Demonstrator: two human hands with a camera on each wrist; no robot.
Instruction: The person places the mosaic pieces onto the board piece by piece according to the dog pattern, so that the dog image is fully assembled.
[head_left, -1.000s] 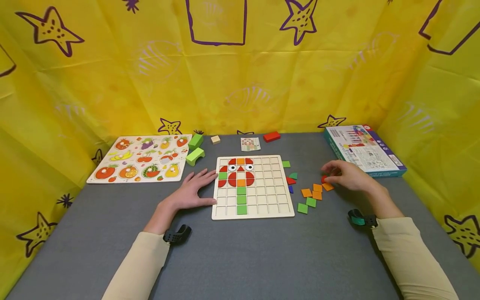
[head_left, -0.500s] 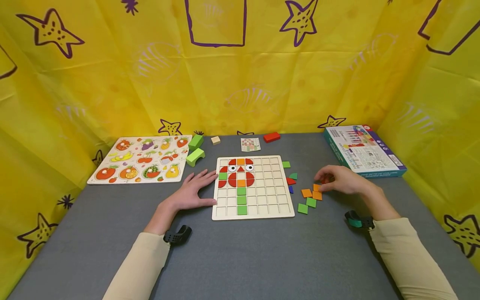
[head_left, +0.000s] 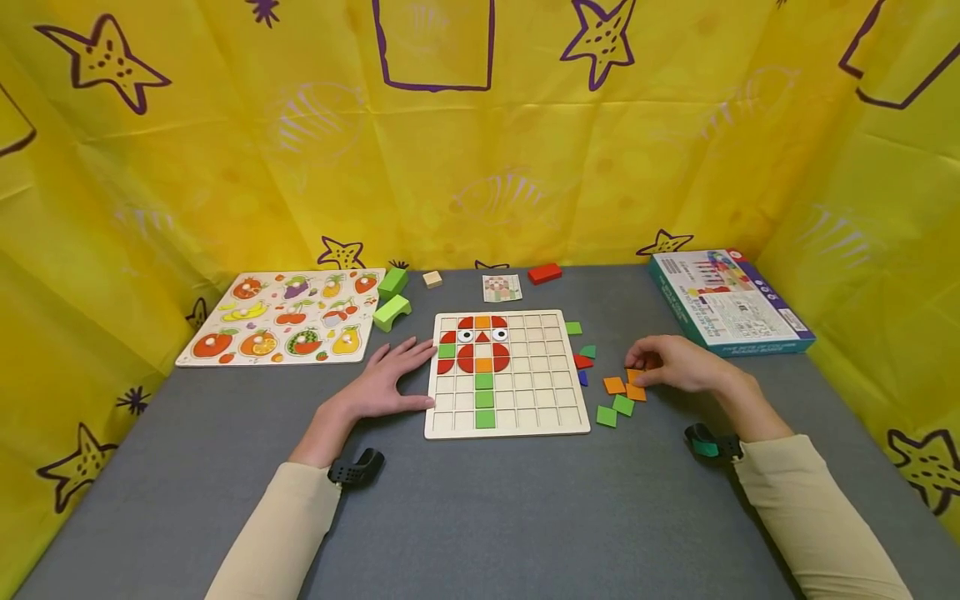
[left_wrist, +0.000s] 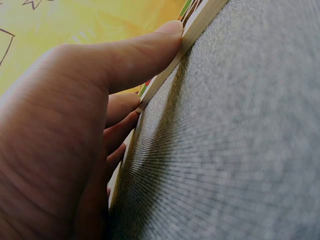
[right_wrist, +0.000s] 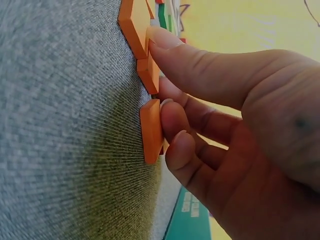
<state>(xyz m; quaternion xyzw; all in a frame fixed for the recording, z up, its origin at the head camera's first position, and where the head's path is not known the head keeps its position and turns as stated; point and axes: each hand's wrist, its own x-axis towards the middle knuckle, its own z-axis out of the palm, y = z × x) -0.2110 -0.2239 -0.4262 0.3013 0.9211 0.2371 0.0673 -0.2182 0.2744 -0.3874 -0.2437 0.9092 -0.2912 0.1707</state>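
The wooden grid board (head_left: 536,392) lies mid-table, with red, orange and green tiles and two round eyes set in its left part. My left hand (head_left: 384,383) spreads along the board's left edge; in the left wrist view its thumb (left_wrist: 145,50) and fingertips touch the side. To the right of the board, my right hand (head_left: 678,362) is low over the loose tiles. Its thumb and curled forefinger come around an orange square tile (head_left: 634,375). In the right wrist view, another orange tile (right_wrist: 151,131) lies by the other fingertips.
Green square tiles (head_left: 606,417) and a red tile (head_left: 582,361) lie right of the board. Behind stand a pattern card (head_left: 502,288), a red block (head_left: 544,273) and green blocks (head_left: 392,312). A fruit puzzle (head_left: 277,333) is at left, a box (head_left: 735,304) at right.
My right hand has moved a little left and closer to the board, from the outer orange tile and red piece, now covered by it, to the orange cluster. The left hand stays put.
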